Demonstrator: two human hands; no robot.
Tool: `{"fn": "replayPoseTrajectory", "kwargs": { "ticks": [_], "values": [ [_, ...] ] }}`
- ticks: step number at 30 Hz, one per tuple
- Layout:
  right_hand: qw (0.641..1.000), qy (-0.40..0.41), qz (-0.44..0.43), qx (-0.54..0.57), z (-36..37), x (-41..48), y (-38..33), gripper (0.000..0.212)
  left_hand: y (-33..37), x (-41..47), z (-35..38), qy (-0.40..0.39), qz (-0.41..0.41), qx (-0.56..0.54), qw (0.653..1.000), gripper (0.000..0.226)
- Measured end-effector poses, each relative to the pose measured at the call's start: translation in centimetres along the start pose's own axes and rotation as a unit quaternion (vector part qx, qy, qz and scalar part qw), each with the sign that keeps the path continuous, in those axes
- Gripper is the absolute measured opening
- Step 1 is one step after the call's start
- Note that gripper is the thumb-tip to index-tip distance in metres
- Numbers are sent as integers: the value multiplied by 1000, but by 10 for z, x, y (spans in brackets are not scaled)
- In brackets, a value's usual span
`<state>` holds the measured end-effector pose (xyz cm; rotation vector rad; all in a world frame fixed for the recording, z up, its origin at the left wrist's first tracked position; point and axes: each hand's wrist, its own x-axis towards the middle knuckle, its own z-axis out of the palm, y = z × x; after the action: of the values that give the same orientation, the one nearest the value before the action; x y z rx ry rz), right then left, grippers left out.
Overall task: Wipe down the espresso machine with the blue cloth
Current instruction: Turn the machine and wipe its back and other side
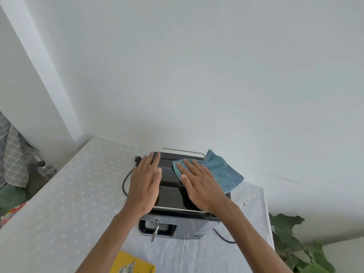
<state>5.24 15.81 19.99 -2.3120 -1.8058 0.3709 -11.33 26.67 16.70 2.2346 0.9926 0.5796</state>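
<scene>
Yellow booklet (134, 263) lies nearest, its print too small to read. Beyond it the espresso machine (173, 194) stands on the dotted tablecloth (59, 194). Left hand (144, 186) rests flat on its left edge, fingers spread; right hand (199, 184) presses the blue cloth (222, 172) flat on top. Black cord (126, 180) loops left.

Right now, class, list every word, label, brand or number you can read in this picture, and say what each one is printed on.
No text can be read with certainty.
Yellow booklet at the bottom edge: a drawing and a strip of print along one side, too blurred and cut off to read.
Espresso machine: small marks on the front panel, too small to read.
Blue cloth: no print visible.
</scene>
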Motion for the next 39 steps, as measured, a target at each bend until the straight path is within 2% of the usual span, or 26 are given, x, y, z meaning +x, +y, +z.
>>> {"fn": "replayPoseTrajectory", "kwargs": {
  "ticks": [4, 8, 11, 15, 18, 23, 26, 29, 35, 39],
  "values": [
    [997, 9, 73, -24, -2, -18, 7, 56, -3, 6, 1, -21, 6, 74, 997, 70],
    [992, 9, 124, 15, -2, -27, 1, 60, -5, 4, 0, -19, 25, 54, 998, 70],
    [993, 17, 109, 30, 3, -7, -23, 72, -8, 3, -2, -15, 41, 35, 998, 68],
    [998, 8, 59, 22, 14, 18, -53, 52, -11, 1, -5, -12, 49, -27, 998, 62],
    [997, -1, 77, 28, 6, 11, -40, 50, -13, 2, -3, 11, 41, -45, 998, 59],
    [987, 11, 153, 44, 2, -10, -25, 52, -17, 3, 1, 13, 32, -86, 996, 59],
    [992, 13, 118, 39, 15, 6, -59, 68, -18, 2, 0, 35, 33, -137, 989, 57],
    [996, 9, 82, 16, 26, 18, -82, 69, -21, 4, 1, 46, 25, -161, 986, 57],
    [989, 8, 145, 1, 9, -3, -33, 73, -19, 2, 5, 42, 19, -173, 984, 58],
    [987, 14, 155, 32, 16, 12, -49, 76, -20, 3, 4, 43, 10, -193, 980, 57]
  ]
}}
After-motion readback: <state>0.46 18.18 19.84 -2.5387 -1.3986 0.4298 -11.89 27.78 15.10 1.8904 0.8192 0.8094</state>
